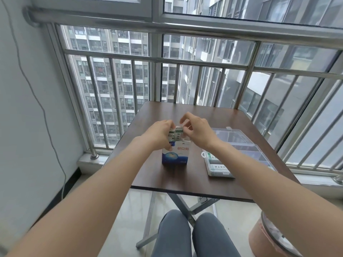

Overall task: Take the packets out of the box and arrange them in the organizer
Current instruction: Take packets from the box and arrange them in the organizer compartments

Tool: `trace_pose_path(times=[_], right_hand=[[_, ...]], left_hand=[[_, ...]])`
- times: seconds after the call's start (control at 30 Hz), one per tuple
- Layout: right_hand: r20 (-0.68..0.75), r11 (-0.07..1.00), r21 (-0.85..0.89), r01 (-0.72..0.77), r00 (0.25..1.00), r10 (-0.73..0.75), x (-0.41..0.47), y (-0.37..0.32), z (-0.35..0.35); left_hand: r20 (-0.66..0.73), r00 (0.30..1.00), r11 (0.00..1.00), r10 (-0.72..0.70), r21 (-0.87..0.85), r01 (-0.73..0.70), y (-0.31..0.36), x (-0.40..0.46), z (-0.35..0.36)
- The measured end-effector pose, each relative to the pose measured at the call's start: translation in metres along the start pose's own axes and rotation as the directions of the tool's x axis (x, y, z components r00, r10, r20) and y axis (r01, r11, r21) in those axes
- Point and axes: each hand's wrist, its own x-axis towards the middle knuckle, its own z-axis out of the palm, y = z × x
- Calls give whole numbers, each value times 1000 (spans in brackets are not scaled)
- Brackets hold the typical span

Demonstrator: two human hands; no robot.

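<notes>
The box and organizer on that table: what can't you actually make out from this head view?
- How many packets remain in the box: both hands, left and right, cover its open top.
- Organizer contents: the right forearm crosses its near compartments.
- Packet print: too small and blurred.
- Brown stool: cut off by the bottom edge.
</notes>
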Motion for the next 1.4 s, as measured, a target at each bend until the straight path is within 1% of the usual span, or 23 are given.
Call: trace_pose_path(times=[0.07, 0.13, 0.2, 0.33, 0.4, 0.43, 0.47, 0.5, 0.53, 0.57, 0.6, 0.63, 0.7, 0.77, 0.83, 0.87, 0.93, 1.0, 1.1, 1.17, 1.27, 1.33, 1.4], right_hand=[[13, 1000, -5, 8, 1000, -8, 1, 0, 3], [18, 999, -52, 15, 1000, -14, 4, 1, 6], [-31, 999, -40, -15, 999, 14, 6, 2, 7], [-253, 989, 132, -62, 963, 94, 6, 5, -2], [-328, 955, 280, -95, 926, 188, 2, 8, -16], [-338, 922, 370, -112, 909, 246, -1, 9, -23], [-330, 883, 452, -126, 896, 296, -6, 12, -32], [-302, 847, 512, -140, 894, 331, -12, 14, -38], [-266, 822, 547, -159, 898, 351, -18, 17, -45], [-229, 808, 561, -178, 905, 358, -24, 20, -50], [-196, 796, 574, -191, 912, 360, -31, 23, -55], [-166, 780, 593, -199, 918, 360, -37, 25, -59], [-111, 737, 642, -210, 926, 361, -49, 29, -65], [-100, 715, 671, -197, 931, 350, -58, 34, -71], [-130, 706, 689, -165, 930, 345, -65, 40, -76], [-142, 692, 705, -152, 927, 348, -69, 45, -79], [-144, 652, 745, -141, 921, 363, -74, 54, -83], [-114, 629, 756, -178, 912, 395, -80, 67, -87], [-69, 640, 724, -259, 895, 441, -89, 87, -92], [-86, 665, 694, -275, 885, 457, -95, 100, -95], [-127, 685, 676, -270, 874, 470, -101, 115, -102], [-131, 680, 682, -269, 870, 476, -103, 122, -104], [-111, 668, 691, -275, 873, 474, -105, 127, -103]], left_hand=[[5, 1000, 1000, -3, -10, 3, -2, 2, -1], [3, 1000, 1000, -8, -19, 8, -4, 4, 0], [3, 1000, 1000, -8, -23, 8, -5, 5, 1], [8, 1000, 1000, -12, -24, 12, -10, 8, 4], [32, 999, 1000, -19, -24, 20, -12, 8, 5], [36, 999, 1000, -25, -12, 25, -12, 6, 4], [18, 1000, 999, -25, -23, 26, -7, 6, 4], [-33, 999, 996, -13, -83, 10, 1, 3, 2], [-106, 994, 981, 10, -192, -30, 13, 1, -1], [-175, 984, 942, 34, -322, -89, 27, -2, -4], [-205, 977, 887, 54, -439, -141, 41, -3, -7], [-192, 978, 839, 77, -517, -167, 55, -4, -8], [-73, 991, 802, 114, -582, -135, 77, -4, -3], [85, 986, 760, 144, -647, -55, 91, -3, 3], [198, 964, 672, 178, -740, 28, 101, 1, 10], [220, 958, 626, 185, -778, 58, 105, 3, 15], [211, 959, 560, 187, -825, 73, 112, 7, 23], [185, 966, 534, 181, -843, 62, 119, 10, 32], [118, 982, 523, 148, -852, 24, 130, 15, 47], [93, 983, 492, 156, -871, 4, 139, 17, 55], [140, 972, 438, 190, -898, 44, 152, 20, 67], [164, 972, 451, 166, -890, 73, 156, 23, 72], [134, 986, 499, 96, -864, 68, 156, 27, 76]])
